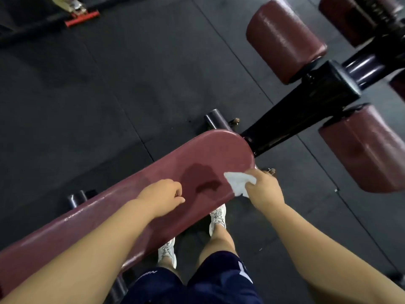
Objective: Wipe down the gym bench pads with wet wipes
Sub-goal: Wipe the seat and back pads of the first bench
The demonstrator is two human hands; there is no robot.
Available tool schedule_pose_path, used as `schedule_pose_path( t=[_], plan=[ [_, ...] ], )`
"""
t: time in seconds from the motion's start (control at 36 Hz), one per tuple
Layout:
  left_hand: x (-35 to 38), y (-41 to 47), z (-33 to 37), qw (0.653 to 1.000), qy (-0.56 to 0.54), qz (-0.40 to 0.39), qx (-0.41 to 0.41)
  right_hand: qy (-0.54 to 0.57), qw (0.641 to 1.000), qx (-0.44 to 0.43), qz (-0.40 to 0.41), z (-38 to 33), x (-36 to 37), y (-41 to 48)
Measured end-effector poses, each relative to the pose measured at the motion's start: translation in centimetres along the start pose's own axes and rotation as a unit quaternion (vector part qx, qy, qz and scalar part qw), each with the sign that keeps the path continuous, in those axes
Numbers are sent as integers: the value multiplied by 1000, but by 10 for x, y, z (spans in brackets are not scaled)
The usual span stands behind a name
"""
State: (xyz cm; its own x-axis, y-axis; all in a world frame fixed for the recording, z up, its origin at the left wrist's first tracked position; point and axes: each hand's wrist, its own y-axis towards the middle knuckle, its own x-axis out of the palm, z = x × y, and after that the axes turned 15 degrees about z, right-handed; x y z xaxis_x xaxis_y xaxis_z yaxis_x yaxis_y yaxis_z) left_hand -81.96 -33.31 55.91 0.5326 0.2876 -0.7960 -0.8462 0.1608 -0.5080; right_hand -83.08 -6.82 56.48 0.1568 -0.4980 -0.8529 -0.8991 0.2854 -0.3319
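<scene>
A long maroon bench pad (214,150) runs from lower left to the middle of the view, with a dark wet patch (200,177) near its rounded end. My right hand (266,189) grips a crumpled white wet wipe (238,183) at the pad's near right edge. My left hand (162,197) rests over the pad left of the wet patch, fingers curled with nothing visible in them.
Two maroon roller pads, one at upper right (285,40) and one at right (363,148), sit on a black frame (295,115) beyond the bench end. Dark rubber floor mats (98,84) surround the bench. A red-edged object (81,18) lies at top left. My white shoes (218,218) stand beside the bench.
</scene>
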Motion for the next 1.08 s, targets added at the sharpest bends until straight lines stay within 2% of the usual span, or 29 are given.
schedule_pose_path(
  t=[0.11, 0.19, 0.22, 0.28, 0.33, 0.36, 0.39, 0.47, 0.56, 0.67, 0.78, 0.83, 0.92, 0.97, 1.03, 1.08],
  plan=[
    [7, 26, 22, 999, -21, 1, -45, 21, 996, -38, 75, 9, -4, 54],
    [15, 43, 39, 997, -32, -6, -68, 12, 991, -102, 81, 15, -3, 89],
    [18, 49, 43, 996, -38, -6, -76, -4, 991, -123, 58, 18, 0, 99],
    [22, 58, 50, 994, -48, -9, -93, -69, 985, -149, -43, 27, 9, 118],
    [26, 66, 56, 991, -62, -7, -115, -117, 970, -150, -149, 35, 19, 131],
    [27, 70, 59, 990, -70, -2, -125, -124, 966, -148, -172, 38, 24, 136],
    [29, 74, 62, 988, -75, 4, -134, -128, 965, -151, -171, 40, 29, 139],
    [35, 84, 65, 983, -85, 35, -157, -146, 972, -161, -95, 40, 39, 147],
    [43, 89, 63, 980, -83, 66, -167, -159, 973, -151, -75, 39, 51, 155],
    [57, 101, 53, 969, -81, 83, -219, -192, 954, -225, -49, 44, 72, 158],
    [73, 110, 40, 956, -72, 87, -271, -76, 988, -125, -55, 47, 89, 151],
    [82, 110, 31, 954, -70, 81, -279, -73, 983, -158, -51, 45, 98, 143],
    [93, 107, 22, 959, -52, 78, -268, -66, 947, -283, -134, 41, 103, 140],
    [97, 105, 21, 961, -42, 85, -259, -88, 921, -367, -93, 38, 100, 150],
    [100, 104, 20, 962, -33, 91, -254, -115, 924, -364, -32, 32, 96, 167],
    [104, 103, 21, 964, -17, 100, -246, -100, 945, -313, 7, 22, 98, 182]
  ],
)
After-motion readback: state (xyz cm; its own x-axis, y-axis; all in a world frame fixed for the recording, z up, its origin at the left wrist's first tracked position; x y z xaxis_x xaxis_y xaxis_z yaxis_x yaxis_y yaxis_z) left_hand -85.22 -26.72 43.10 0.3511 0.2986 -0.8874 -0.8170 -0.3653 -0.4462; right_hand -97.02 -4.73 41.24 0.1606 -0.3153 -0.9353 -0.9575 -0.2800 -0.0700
